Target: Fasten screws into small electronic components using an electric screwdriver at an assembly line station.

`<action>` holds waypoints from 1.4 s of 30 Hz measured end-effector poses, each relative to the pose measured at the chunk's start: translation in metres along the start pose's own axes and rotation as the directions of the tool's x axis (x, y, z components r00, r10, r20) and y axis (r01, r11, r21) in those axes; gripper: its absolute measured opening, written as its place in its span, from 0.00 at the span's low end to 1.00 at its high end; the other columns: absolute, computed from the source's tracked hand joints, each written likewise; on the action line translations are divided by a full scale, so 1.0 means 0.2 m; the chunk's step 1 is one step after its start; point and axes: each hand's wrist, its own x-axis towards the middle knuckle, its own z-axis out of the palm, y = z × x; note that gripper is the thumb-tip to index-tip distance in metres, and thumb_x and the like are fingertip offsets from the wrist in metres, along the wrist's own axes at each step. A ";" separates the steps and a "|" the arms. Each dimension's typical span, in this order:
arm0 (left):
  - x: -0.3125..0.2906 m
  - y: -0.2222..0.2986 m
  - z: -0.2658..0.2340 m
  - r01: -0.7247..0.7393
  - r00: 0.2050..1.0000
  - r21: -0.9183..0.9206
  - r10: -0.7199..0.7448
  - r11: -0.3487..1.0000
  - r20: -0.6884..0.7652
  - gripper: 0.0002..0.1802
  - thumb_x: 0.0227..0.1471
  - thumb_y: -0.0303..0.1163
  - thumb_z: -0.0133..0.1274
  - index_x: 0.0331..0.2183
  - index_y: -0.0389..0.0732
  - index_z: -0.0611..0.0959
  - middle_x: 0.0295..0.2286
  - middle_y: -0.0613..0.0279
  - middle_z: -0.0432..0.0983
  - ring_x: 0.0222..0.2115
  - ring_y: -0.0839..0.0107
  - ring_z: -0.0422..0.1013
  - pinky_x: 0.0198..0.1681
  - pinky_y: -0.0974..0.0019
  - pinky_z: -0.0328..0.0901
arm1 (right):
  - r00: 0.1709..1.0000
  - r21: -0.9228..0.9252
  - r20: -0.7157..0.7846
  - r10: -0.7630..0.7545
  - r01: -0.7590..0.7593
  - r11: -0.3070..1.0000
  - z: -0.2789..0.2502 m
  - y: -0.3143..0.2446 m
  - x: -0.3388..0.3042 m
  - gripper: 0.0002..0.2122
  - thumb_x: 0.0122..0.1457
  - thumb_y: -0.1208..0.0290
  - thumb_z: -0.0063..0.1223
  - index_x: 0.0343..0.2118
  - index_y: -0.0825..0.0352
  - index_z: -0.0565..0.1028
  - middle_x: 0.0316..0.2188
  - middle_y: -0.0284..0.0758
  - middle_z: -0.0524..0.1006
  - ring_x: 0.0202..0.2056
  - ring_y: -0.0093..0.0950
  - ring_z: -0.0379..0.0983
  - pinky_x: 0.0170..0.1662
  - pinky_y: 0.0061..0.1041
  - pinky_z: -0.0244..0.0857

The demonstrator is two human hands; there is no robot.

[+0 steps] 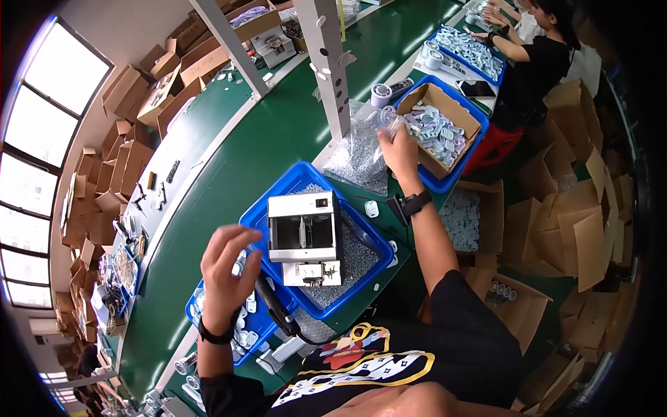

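My right hand [400,151] is closed on the gathered top of a clear plastic bag [358,156] filled with small silvery metal pieces. To the left, my left hand [231,267] is raised beside the machine, fingers apart and holding nothing. A small white box-shaped machine [306,260] with a dark window and a red switch sits in a blue tray [368,236]. Loose silvery pieces [354,267], too small to tell exactly, lie around it. Beside my left hand, a black handheld power tool [278,311] with a cable slants over the tray's edge.
A cardboard box [455,111] of pale plastic parts stands in another blue tray [438,182] beyond my right hand. Lower left, a blue bin [260,326] holds similar parts. A metal post [326,69] rises behind the bag. A co-worker [531,62] works at far right.
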 end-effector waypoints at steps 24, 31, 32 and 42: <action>0.88 0.23 0.47 -0.368 0.803 -0.241 0.438 0.898 0.405 0.18 0.56 0.37 0.59 0.44 0.35 0.81 0.35 0.48 0.79 0.35 0.50 0.76 0.36 0.56 0.70 | 0.954 0.751 -0.100 -0.283 0.259 0.607 -0.91 -0.47 -0.22 0.16 0.59 0.67 0.63 0.44 0.75 0.75 0.40 0.36 0.79 0.40 0.25 0.74 0.50 0.24 0.65; 0.75 0.37 0.29 -0.504 0.836 -0.387 0.549 0.772 0.008 0.08 0.51 0.34 0.58 0.31 0.39 0.84 0.21 0.53 0.79 0.25 0.54 0.77 0.27 0.56 0.70 | 0.948 0.741 -0.220 -0.231 0.316 0.592 -0.83 -0.24 -0.36 0.34 0.65 0.46 0.50 0.61 0.74 0.61 0.61 0.47 0.62 0.62 0.36 0.61 0.63 0.42 0.56; 0.74 0.36 0.25 -0.525 0.833 -0.381 0.552 0.761 -0.046 0.08 0.51 0.33 0.59 0.29 0.38 0.84 0.21 0.53 0.78 0.24 0.54 0.77 0.26 0.57 0.70 | 0.988 0.663 -0.072 -0.135 0.148 0.734 -0.76 -0.18 -0.46 0.36 0.65 0.44 0.47 0.62 0.74 0.59 0.64 0.46 0.59 0.64 0.35 0.56 0.64 0.43 0.54; 0.62 0.24 0.28 -0.424 0.901 -0.488 0.412 0.763 -0.137 0.09 0.53 0.32 0.59 0.26 0.37 0.85 0.19 0.53 0.77 0.21 0.55 0.75 0.26 0.59 0.68 | 0.972 0.966 0.232 -0.022 -0.233 -0.108 -0.36 -0.39 -0.75 0.36 0.55 0.53 0.58 0.62 0.70 0.62 0.60 0.41 0.67 0.57 0.36 0.67 0.58 0.39 0.66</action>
